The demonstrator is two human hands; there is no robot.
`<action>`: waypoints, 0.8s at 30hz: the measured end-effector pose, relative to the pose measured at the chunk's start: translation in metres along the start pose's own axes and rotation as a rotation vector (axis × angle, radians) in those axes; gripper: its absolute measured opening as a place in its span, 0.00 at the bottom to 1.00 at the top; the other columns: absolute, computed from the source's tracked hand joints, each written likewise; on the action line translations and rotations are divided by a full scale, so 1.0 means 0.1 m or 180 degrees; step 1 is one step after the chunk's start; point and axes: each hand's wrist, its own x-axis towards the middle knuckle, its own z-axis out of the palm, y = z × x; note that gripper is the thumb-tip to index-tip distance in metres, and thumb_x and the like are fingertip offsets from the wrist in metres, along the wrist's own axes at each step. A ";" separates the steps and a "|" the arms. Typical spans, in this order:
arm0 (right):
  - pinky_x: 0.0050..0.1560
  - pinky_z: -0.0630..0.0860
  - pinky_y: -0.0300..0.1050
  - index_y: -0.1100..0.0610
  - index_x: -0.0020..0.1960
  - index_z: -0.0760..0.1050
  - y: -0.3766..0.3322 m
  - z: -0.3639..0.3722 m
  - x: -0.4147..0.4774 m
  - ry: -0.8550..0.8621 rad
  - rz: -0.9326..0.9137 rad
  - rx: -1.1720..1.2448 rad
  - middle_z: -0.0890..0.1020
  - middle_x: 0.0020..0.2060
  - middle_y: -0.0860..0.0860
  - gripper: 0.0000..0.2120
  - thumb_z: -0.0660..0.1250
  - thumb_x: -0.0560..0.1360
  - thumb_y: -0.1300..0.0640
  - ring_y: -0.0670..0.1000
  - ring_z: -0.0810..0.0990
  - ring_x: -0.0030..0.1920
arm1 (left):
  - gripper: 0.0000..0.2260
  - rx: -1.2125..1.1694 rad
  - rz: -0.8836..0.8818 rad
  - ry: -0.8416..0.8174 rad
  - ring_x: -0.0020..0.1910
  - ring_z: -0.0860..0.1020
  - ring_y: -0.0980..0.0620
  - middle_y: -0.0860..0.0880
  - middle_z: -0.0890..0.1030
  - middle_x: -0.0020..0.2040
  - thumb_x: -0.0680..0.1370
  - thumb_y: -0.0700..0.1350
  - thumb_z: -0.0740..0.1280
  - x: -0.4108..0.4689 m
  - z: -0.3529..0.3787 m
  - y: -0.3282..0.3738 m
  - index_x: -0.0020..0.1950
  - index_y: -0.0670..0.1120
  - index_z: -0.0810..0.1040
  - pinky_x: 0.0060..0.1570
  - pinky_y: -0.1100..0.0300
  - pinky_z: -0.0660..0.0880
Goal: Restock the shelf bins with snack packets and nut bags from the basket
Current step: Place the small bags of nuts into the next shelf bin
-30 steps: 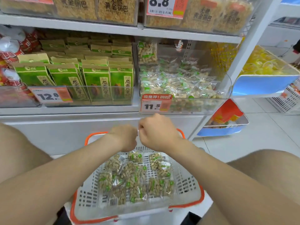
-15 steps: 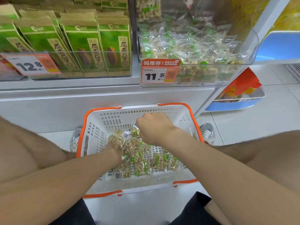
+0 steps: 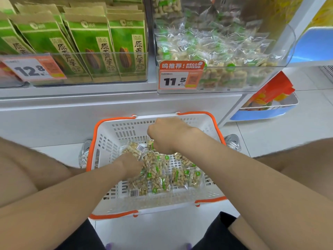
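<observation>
Bare arms run from the frame's edge to the left hand [image 3: 131, 164] and right hand [image 3: 165, 136]. Black shorts [image 3: 81, 237] show nearer the camera than both hands, with the thighs bare past the hems. A silver-grey left shoe [image 3: 84, 152] sits left of the left hand, and the right shoe [image 3: 233, 141] right of the right hand.

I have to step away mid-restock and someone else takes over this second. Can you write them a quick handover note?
Left grip: fingers buried among clear green-labelled nut packets in the white slotted plastic basket with orange handles; grasp hidden.
Right grip: curled over the same pile; grasp hidden too.
Things: the basket sits on the floor, several packets inside.
Done: the clear plastic shelf bin with the 11.5 tag above holds many matching packets.
Left: move the basket's packets into that bin.
</observation>
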 end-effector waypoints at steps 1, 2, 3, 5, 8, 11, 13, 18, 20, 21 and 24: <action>0.30 0.66 0.44 0.55 0.43 0.70 0.00 -0.02 -0.03 -0.0107 0.0033 0.0075 0.73 0.40 0.51 0.06 0.62 0.78 0.63 0.51 0.73 0.34 | 0.16 -0.0229 -0.0011 0.0159 0.50 0.82 0.41 0.43 0.73 0.71 0.80 0.33 0.67 -0.05 -0.10 0.01 0.68 0.40 0.77 0.46 0.48 0.80; 0.30 0.66 0.44 0.55 0.40 0.68 0.01 -0.05 -0.06 -0.0207 0.0066 0.0152 0.73 0.39 0.52 0.09 0.61 0.78 0.64 0.51 0.72 0.33 | 0.13 -0.0457 -0.0048 0.0362 0.45 0.82 0.43 0.43 0.75 0.68 0.78 0.31 0.68 -0.08 -0.21 0.02 0.62 0.41 0.78 0.41 0.49 0.80; 0.30 0.66 0.44 0.55 0.38 0.65 0.02 -0.08 -0.09 -0.0296 0.0098 0.0205 0.72 0.37 0.51 0.12 0.61 0.77 0.66 0.51 0.70 0.32 | 0.10 -0.0597 -0.0036 0.0554 0.42 0.81 0.44 0.44 0.77 0.64 0.77 0.31 0.67 -0.12 -0.32 0.03 0.54 0.42 0.77 0.38 0.49 0.80; 0.30 0.65 0.45 0.55 0.36 0.62 0.05 -0.16 -0.17 -0.0417 0.0166 0.0188 0.69 0.35 0.52 0.15 0.61 0.77 0.67 0.51 0.67 0.31 | 0.08 -0.0677 0.0109 0.0932 0.42 0.79 0.46 0.51 0.77 0.52 0.76 0.33 0.66 -0.17 -0.54 0.02 0.45 0.46 0.72 0.42 0.49 0.80; 0.31 0.63 0.45 0.55 0.37 0.61 0.11 -0.31 -0.29 -0.0467 0.0258 0.0135 0.66 0.35 0.52 0.15 0.60 0.77 0.68 0.52 0.64 0.32 | 0.10 -0.1420 0.0301 0.1486 0.41 0.73 0.51 0.55 0.72 0.43 0.78 0.39 0.68 -0.31 -0.88 0.01 0.44 0.50 0.70 0.40 0.54 0.71; 0.31 0.65 0.45 0.56 0.43 0.66 0.20 -0.43 -0.39 -0.0270 0.0420 0.0243 0.72 0.43 0.53 0.09 0.63 0.79 0.63 0.53 0.71 0.38 | 0.14 -0.1906 0.0512 0.2103 0.35 0.70 0.53 0.52 0.73 0.38 0.77 0.46 0.71 -0.56 -1.19 0.01 0.42 0.50 0.66 0.35 0.53 0.67; 0.35 0.68 0.46 0.55 0.43 0.67 0.27 -0.52 -0.45 0.0075 0.0617 0.0403 0.73 0.45 0.53 0.08 0.63 0.80 0.60 0.56 0.73 0.41 | 0.15 -0.2241 0.0533 0.2421 0.33 0.70 0.52 0.51 0.74 0.36 0.75 0.48 0.73 -0.76 -1.37 0.00 0.41 0.50 0.67 0.36 0.48 0.69; 0.43 0.69 0.48 0.57 0.45 0.68 0.39 -0.76 -0.69 0.1492 0.1520 0.0681 0.69 0.40 0.54 0.10 0.60 0.82 0.51 0.59 0.70 0.42 | 0.17 -0.3178 0.0801 0.3334 0.31 0.66 0.53 0.48 0.67 0.32 0.73 0.38 0.73 -1.28 -1.84 -0.01 0.38 0.46 0.63 0.33 0.54 0.65; 0.42 0.72 0.47 0.59 0.42 0.70 0.44 -0.82 -0.78 0.1918 0.1802 0.1030 0.71 0.35 0.53 0.15 0.58 0.82 0.49 0.60 0.73 0.39 | 0.17 -0.3560 0.0912 0.3711 0.28 0.69 0.52 0.44 0.65 0.32 0.73 0.32 0.70 -1.46 -2.01 -0.02 0.37 0.44 0.62 0.32 0.55 0.67; 0.40 0.76 0.48 0.60 0.39 0.70 0.47 -0.87 -0.81 0.1968 0.1826 0.1431 0.74 0.31 0.54 0.19 0.57 0.82 0.47 0.61 0.77 0.36 | 0.17 -0.3679 0.0980 0.3929 0.27 0.70 0.49 0.44 0.65 0.31 0.73 0.31 0.69 -1.53 -2.08 -0.03 0.37 0.44 0.62 0.31 0.53 0.68; 0.36 0.85 0.55 0.62 0.35 0.72 0.48 -1.02 -0.87 0.2056 0.1641 0.3298 0.81 0.27 0.59 0.29 0.55 0.83 0.41 0.60 0.83 0.27 | 0.17 -0.3835 0.1003 0.4578 0.27 0.68 0.41 0.42 0.64 0.31 0.74 0.32 0.68 -1.65 -2.24 -0.03 0.37 0.46 0.62 0.30 0.44 0.71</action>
